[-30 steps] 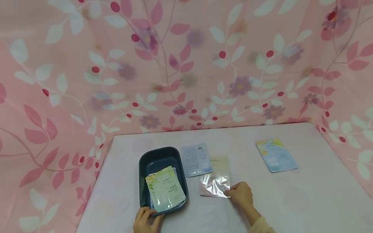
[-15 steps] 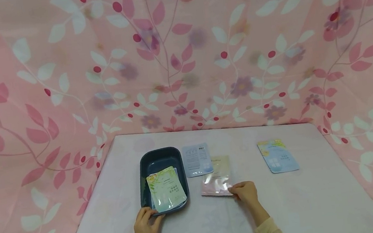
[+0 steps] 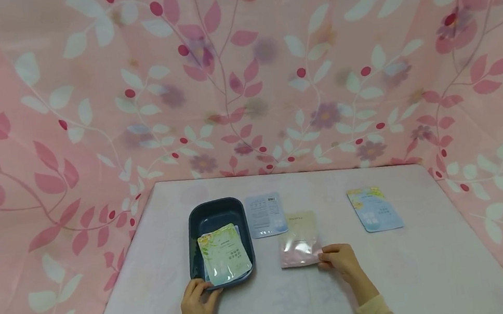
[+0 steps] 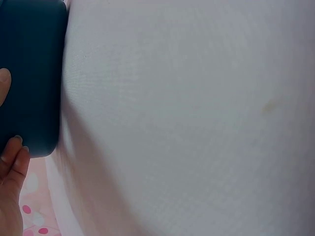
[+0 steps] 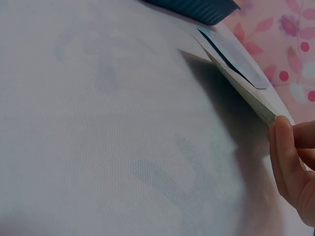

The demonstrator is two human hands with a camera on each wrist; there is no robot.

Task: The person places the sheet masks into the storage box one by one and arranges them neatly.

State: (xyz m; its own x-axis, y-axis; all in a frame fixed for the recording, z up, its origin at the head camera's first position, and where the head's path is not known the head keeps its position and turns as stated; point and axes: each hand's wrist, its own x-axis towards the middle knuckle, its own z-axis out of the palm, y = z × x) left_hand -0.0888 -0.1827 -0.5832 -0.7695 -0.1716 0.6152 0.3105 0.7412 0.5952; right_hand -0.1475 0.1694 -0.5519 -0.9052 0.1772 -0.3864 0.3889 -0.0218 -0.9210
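Two hands [image 3: 194, 308] [image 3: 343, 262], one tray [image 3: 215, 216], three packets [image 3: 298, 240] [image 3: 266, 215] [image 3: 374, 209] outside

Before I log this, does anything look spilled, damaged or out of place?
No spill or tear shows. A faint brownish mark on the pale cloth, seen in the left wrist view, stands out, perhaps a stain. The green packet lies askew in the dark tray, not square to its sides.

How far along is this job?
Seemingly done: the green sachet lies in the dark blue tray, which the left hand holds. In hand: the right hand pinches the pink-and-cream sachet. Possibly left: the barcoded blue sachet and the flowered blue sachet, outside the tray.
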